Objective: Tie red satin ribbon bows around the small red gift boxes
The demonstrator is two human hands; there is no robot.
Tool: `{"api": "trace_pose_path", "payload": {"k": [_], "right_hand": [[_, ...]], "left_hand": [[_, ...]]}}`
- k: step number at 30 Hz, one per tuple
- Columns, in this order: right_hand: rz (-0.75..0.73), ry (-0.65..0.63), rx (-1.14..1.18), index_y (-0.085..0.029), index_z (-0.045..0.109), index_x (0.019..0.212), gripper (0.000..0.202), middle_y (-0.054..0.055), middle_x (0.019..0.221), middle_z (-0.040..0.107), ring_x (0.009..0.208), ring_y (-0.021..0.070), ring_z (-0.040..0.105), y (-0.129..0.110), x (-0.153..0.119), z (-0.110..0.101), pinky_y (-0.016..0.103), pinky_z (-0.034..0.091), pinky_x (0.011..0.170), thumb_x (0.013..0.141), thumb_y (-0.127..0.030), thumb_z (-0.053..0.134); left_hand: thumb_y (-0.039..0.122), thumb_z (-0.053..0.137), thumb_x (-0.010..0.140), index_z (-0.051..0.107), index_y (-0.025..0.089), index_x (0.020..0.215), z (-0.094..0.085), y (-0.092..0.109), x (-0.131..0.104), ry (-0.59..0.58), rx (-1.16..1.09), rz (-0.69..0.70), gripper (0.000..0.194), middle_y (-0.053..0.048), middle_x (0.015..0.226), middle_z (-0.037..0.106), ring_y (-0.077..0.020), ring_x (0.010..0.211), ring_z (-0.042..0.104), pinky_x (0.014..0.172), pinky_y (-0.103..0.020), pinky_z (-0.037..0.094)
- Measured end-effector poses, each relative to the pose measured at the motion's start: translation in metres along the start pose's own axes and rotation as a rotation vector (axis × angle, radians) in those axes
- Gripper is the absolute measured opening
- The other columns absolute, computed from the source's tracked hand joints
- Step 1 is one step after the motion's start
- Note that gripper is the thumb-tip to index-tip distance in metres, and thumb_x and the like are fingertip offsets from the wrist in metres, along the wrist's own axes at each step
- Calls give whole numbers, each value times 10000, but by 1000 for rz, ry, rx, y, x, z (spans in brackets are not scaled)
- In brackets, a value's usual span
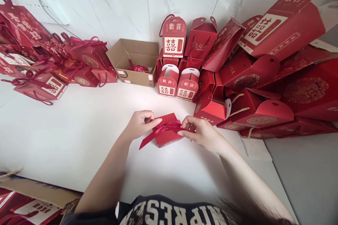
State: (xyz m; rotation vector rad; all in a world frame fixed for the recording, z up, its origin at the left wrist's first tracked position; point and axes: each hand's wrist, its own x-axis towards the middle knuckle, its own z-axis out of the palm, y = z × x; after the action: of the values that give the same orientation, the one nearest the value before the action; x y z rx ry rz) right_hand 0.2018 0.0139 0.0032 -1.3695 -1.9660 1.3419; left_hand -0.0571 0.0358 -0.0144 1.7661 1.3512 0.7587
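A small red gift box (170,137) lies on the white tabletop in front of me. A dark red satin ribbon (167,126) is tied over it in a bow, and one ribbon tail slants down to the lower left. My left hand (139,123) is closed at the box's left side, its thumb pressed against the curled fingers at the bow's left loop. On the other side my right hand (203,133) pinches the ribbon between thumb and fingers, at the right of the bow. The exact ribbon parts within both grips are partly hidden by the fingers.
An open cardboard carton (137,79) with ribbon inside stands at the back. Red gift boxes (167,84) are stacked right of it, with a larger pile (264,112) further right. Ribboned boxes (44,86) fill the left back. Another carton (37,190) sits at lower left.
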Motion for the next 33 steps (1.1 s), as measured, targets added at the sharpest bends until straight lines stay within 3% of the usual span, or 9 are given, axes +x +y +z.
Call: {"api": "trace_pose_path", "payload": {"k": [9, 17, 24, 33], "right_hand": [[31, -76, 4, -203, 567, 765, 202, -41, 610, 606, 518, 101, 561, 3, 0, -4, 216, 397, 515, 878, -369, 590], [51, -189, 105, -193, 611, 788, 164, -43, 601, 573, 469, 86, 466, 5, 0, -2, 212, 369, 452, 864, -332, 568], [3, -131, 57, -196, 522, 737, 73, -72, 614, 446, 568, 84, 389, 1, 3, -9, 207, 309, 515, 809, -193, 516], [21, -130, -149, -210, 466, 696, 98, -68, 594, 443, 541, 94, 388, 2, 5, -14, 215, 278, 500, 768, -245, 523]], "left_hand": [[285, 617, 840, 305, 178, 560, 6, -2, 3, 36, 44, 80, 433, 48, 560, 304, -96, 550, 297, 543, -260, 267], [278, 618, 842, 324, 178, 563, 4, -4, 4, 9, 56, 93, 418, 48, 557, 325, -97, 546, 309, 539, -259, 274], [266, 606, 855, 309, 179, 562, 6, -8, 7, 24, 25, 114, 426, 46, 560, 312, -101, 550, 304, 548, -265, 277], [267, 614, 856, 355, 177, 551, 6, -14, 8, 0, -3, 155, 411, 42, 567, 323, -103, 551, 316, 544, -269, 281]]}}
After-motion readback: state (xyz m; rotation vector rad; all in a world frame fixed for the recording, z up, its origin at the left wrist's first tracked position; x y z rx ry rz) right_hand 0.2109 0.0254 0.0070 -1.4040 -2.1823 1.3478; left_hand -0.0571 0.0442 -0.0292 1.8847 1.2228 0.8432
